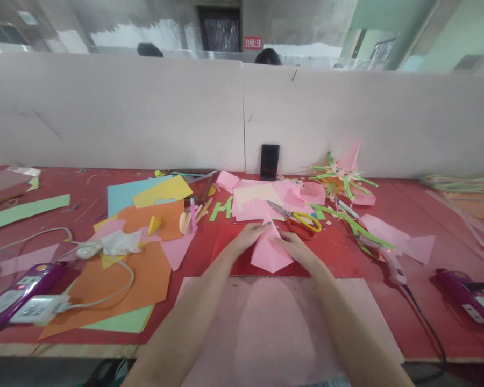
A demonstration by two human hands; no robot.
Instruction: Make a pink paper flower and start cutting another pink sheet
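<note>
A folded pink paper [271,253], pointed at the top and wide at the bottom, stands between my hands over a red sheet [331,252]. Fingers of my left hand [248,236] are closed on its left side near the tip. My right hand [296,247] grips the right edge, its fingertips partly behind the paper. Just beyond, scissors [306,221] with yellow and red handles lie with blades toward pale paper pieces [258,194]. To the far right sits a paper figure [344,171] with a pink cone hat and green strips.
A glue gun [395,264] with a black cord lies at right. Orange sheets [145,279], a white power strip [38,309] and a purple device [24,287] occupy the left. A black phone [270,162] leans on the white partition [145,113]. Another purple device [470,295] is far right.
</note>
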